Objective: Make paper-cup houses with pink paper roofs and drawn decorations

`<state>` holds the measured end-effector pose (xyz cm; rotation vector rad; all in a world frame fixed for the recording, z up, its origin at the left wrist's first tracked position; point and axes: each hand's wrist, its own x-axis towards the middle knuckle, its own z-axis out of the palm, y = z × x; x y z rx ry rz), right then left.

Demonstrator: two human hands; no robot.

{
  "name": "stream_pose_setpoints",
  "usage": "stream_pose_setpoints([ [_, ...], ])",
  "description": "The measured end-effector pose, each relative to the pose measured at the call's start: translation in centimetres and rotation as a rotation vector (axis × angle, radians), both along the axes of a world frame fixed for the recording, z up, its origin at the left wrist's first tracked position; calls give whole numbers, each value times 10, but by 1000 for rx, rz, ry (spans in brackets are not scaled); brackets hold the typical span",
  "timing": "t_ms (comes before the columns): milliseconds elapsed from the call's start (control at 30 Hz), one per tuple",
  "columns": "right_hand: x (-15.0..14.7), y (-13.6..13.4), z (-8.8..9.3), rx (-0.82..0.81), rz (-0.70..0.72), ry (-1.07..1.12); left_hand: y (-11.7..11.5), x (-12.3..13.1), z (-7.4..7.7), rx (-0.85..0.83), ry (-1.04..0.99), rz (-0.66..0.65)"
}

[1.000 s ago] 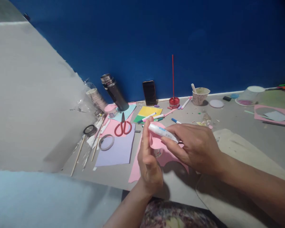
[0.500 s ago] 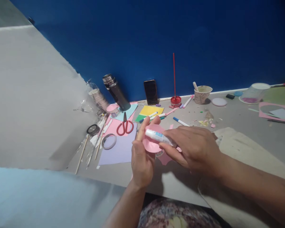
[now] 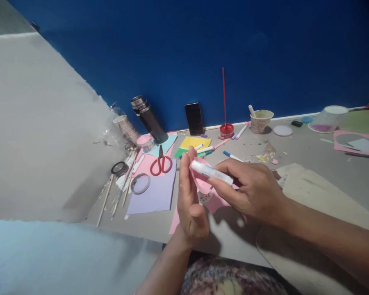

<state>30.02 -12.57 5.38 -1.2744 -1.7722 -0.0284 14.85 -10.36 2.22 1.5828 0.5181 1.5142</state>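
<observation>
A person's right hand (image 3: 255,188) closes a narrow grip around a white tube (image 3: 210,172), its end at a pink disc (image 3: 202,183) just left of that grip, against the extended fingers of the left hand (image 3: 192,205). The disc has tilted steeper, apparently exposing its edge to the tube.

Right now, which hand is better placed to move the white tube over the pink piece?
Probably the right hand: it grips the white tube close to the pink piece, while the open left hand backs that piece.
</observation>
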Motion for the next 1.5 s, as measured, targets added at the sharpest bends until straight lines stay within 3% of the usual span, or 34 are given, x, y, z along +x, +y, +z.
stream_pose_setpoints([
  [167,-1,-3,1,-5,110,-16,1,-7,7,-180,-94,-157],
  [300,-3,-4,1,-48,85,-6,4,-10,4,-75,-10,-92],
  [467,-2,-3,5,-230,71,142,2,-7,-2,53,24,2],
  [567,-1,-1,5,-222,85,141,0,-8,3,-71,-68,-34],
  [700,-2,2,-2,-54,80,25,3,-13,18,-311,-230,-94],
  [900,-3,4,-12,113,54,-182,7,-18,28,-535,-189,-171],
  [1000,-3,4,-12,124,25,-231,5,-16,23,-504,-175,-160],
  [1167,-3,3,-8,112,9,-165,-6,-4,7,-306,-139,-72],
  [1333,1,3,0,-96,11,-28,-9,5,-7,-91,-30,47],
  [1433,2,4,2,-186,50,56,-3,2,-5,-112,-102,24],
  [1500,2,4,0,-121,78,16,2,-3,4,-214,-175,-34],
])
